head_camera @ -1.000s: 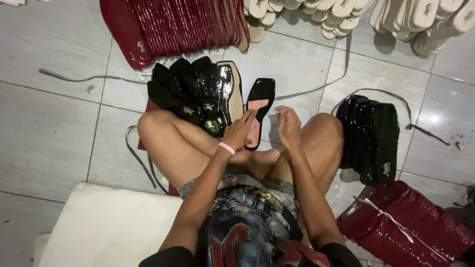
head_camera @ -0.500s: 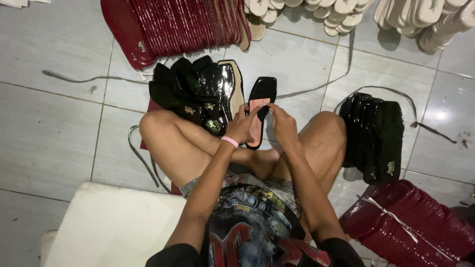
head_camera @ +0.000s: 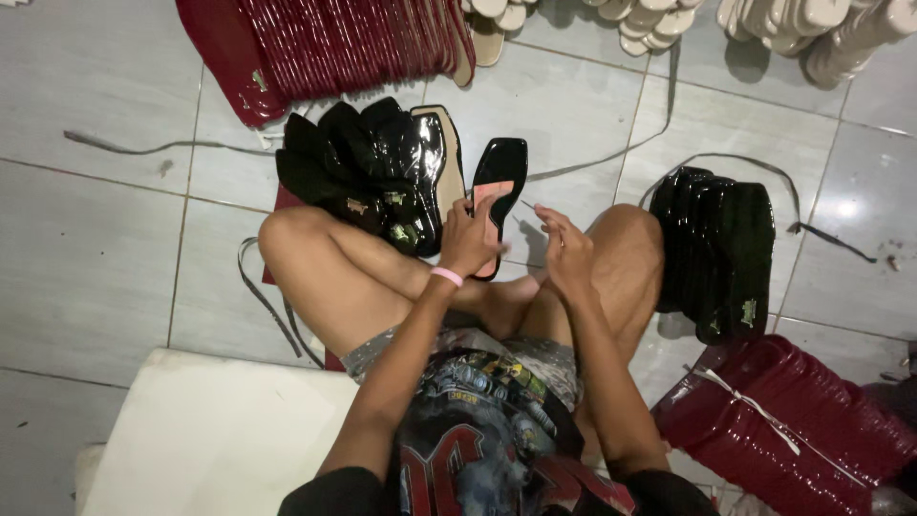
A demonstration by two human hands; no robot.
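I sit cross-legged on a tiled floor. My left hand [head_camera: 468, 239], with a pink band on its wrist, grips a glossy black sandal insole [head_camera: 501, 177] that has a pink patch near its middle. My right hand [head_camera: 564, 253] is just right of it, fingers pinched around something thin that I cannot make out. A fanned stack of black insoles [head_camera: 368, 167] lies by my left knee. Another black stack [head_camera: 721, 244] sits by my right knee.
A row of dark red soles [head_camera: 334, 43] lies at the top, and a tied red bundle [head_camera: 783, 420] at the lower right. Beige soles [head_camera: 783, 29] line the top right. Grey straps [head_camera: 162, 146] trail over the tiles. A white cushion [head_camera: 210, 430] is under me at the left.
My right hand has drawn back to the right, away from the insole. The left hand keeps its grip on the black insole, which has hardly moved.
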